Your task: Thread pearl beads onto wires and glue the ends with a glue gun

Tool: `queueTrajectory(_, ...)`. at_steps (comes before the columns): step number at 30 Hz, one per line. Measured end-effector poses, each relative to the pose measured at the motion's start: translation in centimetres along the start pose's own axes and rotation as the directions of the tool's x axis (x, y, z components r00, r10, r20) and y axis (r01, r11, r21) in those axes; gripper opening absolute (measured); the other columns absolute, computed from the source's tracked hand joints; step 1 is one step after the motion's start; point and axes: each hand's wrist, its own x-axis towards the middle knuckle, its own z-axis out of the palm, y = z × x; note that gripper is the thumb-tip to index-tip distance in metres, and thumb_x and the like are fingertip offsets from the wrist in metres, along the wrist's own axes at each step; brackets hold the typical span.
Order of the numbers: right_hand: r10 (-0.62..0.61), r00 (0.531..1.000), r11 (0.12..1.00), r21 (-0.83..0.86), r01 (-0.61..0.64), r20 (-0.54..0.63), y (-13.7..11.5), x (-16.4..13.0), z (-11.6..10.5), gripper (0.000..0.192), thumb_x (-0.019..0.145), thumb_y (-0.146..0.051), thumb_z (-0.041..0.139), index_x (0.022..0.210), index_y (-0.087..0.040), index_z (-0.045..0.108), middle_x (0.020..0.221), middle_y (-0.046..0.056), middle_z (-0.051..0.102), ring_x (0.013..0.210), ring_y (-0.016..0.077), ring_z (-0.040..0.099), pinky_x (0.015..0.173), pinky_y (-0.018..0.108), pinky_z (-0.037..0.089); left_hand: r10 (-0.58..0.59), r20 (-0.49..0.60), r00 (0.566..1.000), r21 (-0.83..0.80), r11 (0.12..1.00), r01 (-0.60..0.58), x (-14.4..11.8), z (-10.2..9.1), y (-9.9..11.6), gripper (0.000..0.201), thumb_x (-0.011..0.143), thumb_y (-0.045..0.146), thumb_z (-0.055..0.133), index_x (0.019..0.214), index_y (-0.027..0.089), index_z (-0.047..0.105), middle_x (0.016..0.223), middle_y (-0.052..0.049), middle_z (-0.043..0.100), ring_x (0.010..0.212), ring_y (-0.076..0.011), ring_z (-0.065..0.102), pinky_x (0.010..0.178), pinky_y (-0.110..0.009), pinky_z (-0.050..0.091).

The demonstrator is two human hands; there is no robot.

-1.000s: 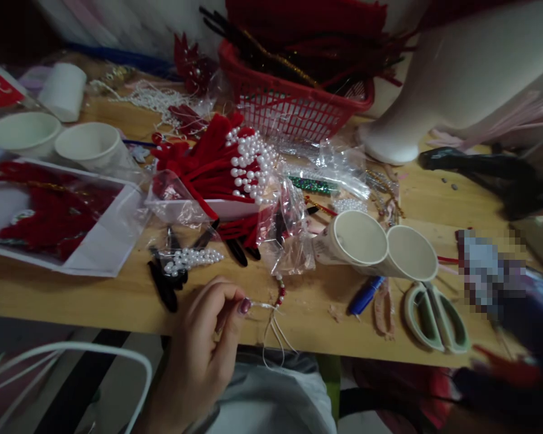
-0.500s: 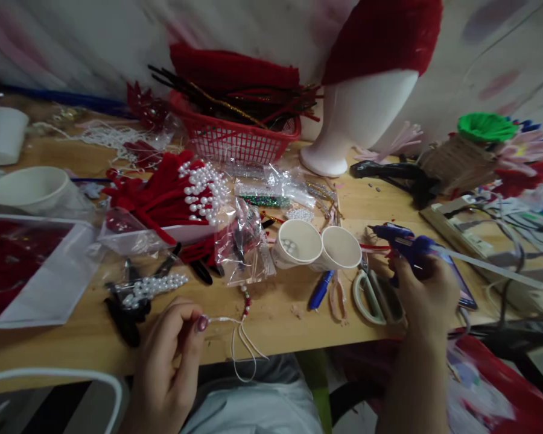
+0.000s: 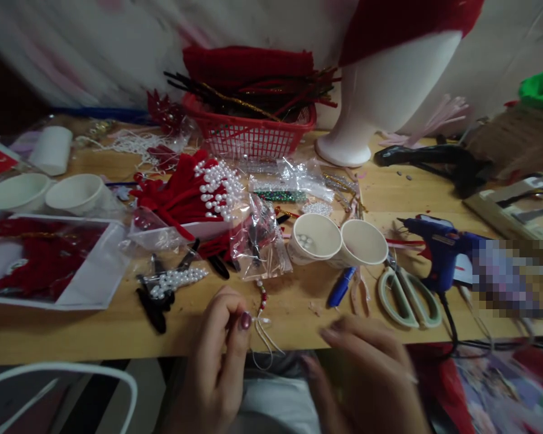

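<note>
1. The beaded cord lies on the desk just beyond and to the right of the left hand's thumb tip. Its short row of red and white beads runs away from the hand in a slight curve, the far end reaching the near edge of a clear plastic bag.
2. Its thin white loose tails point the other way, trailing toward the body on the right of the left hand.
3. The left hand grasps the cord's end between thumb and curled forefinger, knuckles up, wrist toward the body.
4. The right hand, blurred, is open, its thumb parted from the fingers, which reach across toward the left hand.
5. Beyond the right hand lie the blue pen and the scissors; a blue glue gun is farther off to its right.
</note>
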Motion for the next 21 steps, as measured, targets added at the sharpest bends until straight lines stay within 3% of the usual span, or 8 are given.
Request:
queueTrajectory(3, -0.002, 0.998, 0.985, 0.175, -0.009, 0.064, -1.4, 2.7, 3.2, 0.022, 0.098, -0.014, 0.066, 0.118, -0.024, 0.068, 0.104, 0.007, 0.068, 0.096, 0.0207, 0.07, 0.082, 0.03, 0.061, 0.06, 0.118, 0.991, -0.025, 0.998, -0.057, -0.1, -0.4, 0.3, 0.024, 0.11, 0.032, 0.042, 0.09, 0.027, 0.054, 0.081, 0.0, 0.046, 0.07, -0.0177, 0.05, 0.06, -0.027, 0.045)
queueTrajectory(5, -0.009, 0.997, 0.968, 0.25, -0.012, 0.081, -1.3, 3.8, 3.9, 0.019, 0.099, -0.009, 0.063, 0.109, -0.023, 0.069, 0.099, 0.004, 0.069, 0.09, 0.0175, 0.07, 0.079, 0.027, 0.06, 0.074, 0.139, 0.988, -0.022, 0.997, -0.072, -0.1, -0.7, 0.4, 0.025, 0.109, 0.032, 0.043, 0.089, 0.027, 0.056, 0.08, 0.0, 0.048, 0.07, -0.0176, 0.051, 0.06, -0.027, 0.046)
queueTrajectory(8, -0.032, 0.995, 0.964, 0.264, 0.007, 0.093, -0.9, 4.1, 3.4, 0.022, 0.095, -0.003, 0.062, 0.102, -0.022, 0.07, 0.093, 0.003, 0.071, 0.085, 0.0156, 0.07, 0.079, 0.026, 0.059, 0.063, 0.117, 0.991, 0.012, 0.998, -0.064, 0.0, -0.8, 0.8, 0.025, 0.108, 0.03, 0.045, 0.087, 0.026, 0.056, 0.078, 0.001, 0.047, 0.067, -0.0171, 0.049, 0.058, -0.027, 0.043)
queueTrajectory(13, -0.037, 0.985, 0.96, 0.279, -0.011, 0.167, -0.3, 4.2, 2.5, 0.018, 0.09, -0.006, 0.067, 0.098, -0.022, 0.07, 0.089, 0.002, 0.074, 0.084, 0.0163, 0.074, 0.077, 0.026, 0.062, 0.085, 0.2, 0.976, 0.027, 0.995, -0.092, 0.2, -0.9, 1.3, 0.022, 0.106, 0.02, 0.044, 0.088, 0.027, 0.055, 0.08, 0.002, 0.051, 0.071, -0.0162, 0.052, 0.063, -0.026, 0.044)
queueTrajectory(21, -0.066, 0.99, 0.97, 0.242, 0.033, 0.128, -0.6, 4.5, 2.5, 0.017, 0.087, -0.007, 0.066, 0.09, -0.023, 0.069, 0.081, 0.001, 0.076, 0.074, 0.0177, 0.075, 0.072, 0.03, 0.065, -0.079, 0.248, 0.965, -0.049, 0.994, 0.094, -1.0, -0.7, 0.7, 0.023, 0.11, 0.03, 0.041, 0.092, 0.027, 0.055, 0.089, -0.002, 0.056, 0.082, -0.0195, 0.055, 0.07, -0.03, 0.046)
